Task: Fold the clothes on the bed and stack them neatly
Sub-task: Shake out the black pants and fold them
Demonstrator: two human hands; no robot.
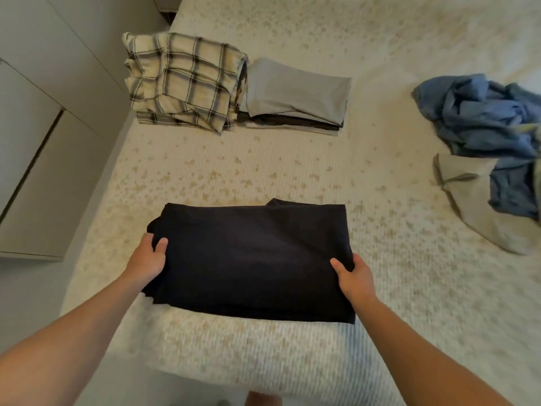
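Dark navy garment, folded into a broad rectangle, lies at the near edge of a cream bedspread patterned with small tan flecks, as a person grips it from both sides. The left hand holds the garment's left edge with the thumb on top and the fingers tucked under the cloth; the right hand clasps the right edge the same way, thumb pressed on the upper surface. Both bare forearms reach in from the bottom corners. Farther up the bed, well apart from the dark garment, a folded plaid shirt tops one stack, and just beside it on the right a folded grey garment tops a second, lower stack with darker layers beneath. At the right edge, an unfolded blue garment lies crumpled over a pale beige one. Pale cabinet fronts line the left.
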